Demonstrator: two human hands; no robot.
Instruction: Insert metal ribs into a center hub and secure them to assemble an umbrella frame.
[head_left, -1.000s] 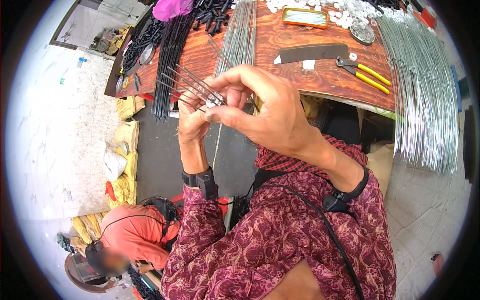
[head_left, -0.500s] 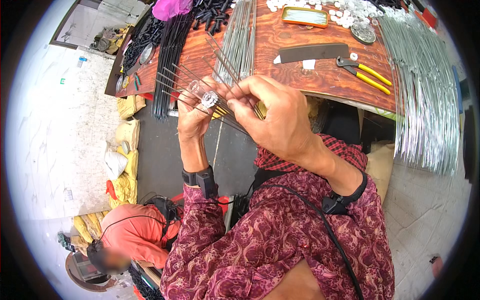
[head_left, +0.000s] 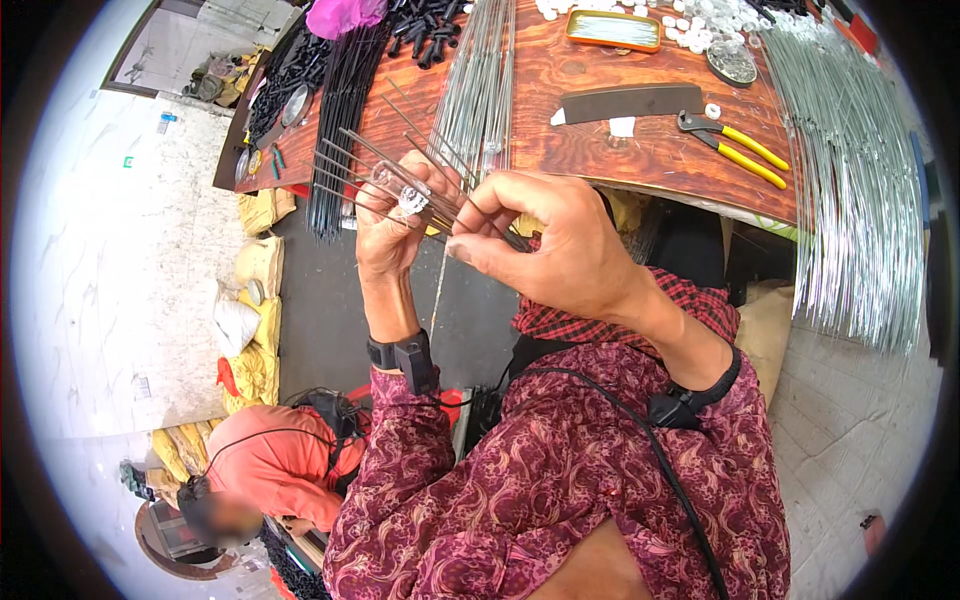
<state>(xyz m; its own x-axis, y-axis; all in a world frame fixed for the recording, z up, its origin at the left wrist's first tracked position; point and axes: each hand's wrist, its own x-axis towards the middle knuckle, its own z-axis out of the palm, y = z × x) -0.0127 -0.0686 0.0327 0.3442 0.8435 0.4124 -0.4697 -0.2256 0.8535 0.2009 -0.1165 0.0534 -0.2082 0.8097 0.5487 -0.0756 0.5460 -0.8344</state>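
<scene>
My left hand (head_left: 385,245) is closed around a clear plastic toothed cylinder (head_left: 412,198) and several thin dark metal rods (head_left: 350,182). The rods fan out past the cylinder at the upper left, and their other ends run down toward my right hand. Beside the cylinder, my right hand (head_left: 565,240) bends its forefinger toward the thumb in a pinch. Whatever sits between those fingertips is too small to make out. Part of the rods passes behind the right fingers and is hidden there.
Beyond my hands is a wooden table (head_left: 560,150). On it lie yellow-handled pincers (head_left: 735,150), a dark flat strip (head_left: 632,104), an orange-rimmed tray (head_left: 612,30), black rods (head_left: 345,110) and silvery wires (head_left: 850,180). A person in orange (head_left: 280,455) works at the lower left.
My right thumb has straightened and moved left, while the forefinger has lifted from the rods. The left hand has turned the cylinder and rods slightly.
</scene>
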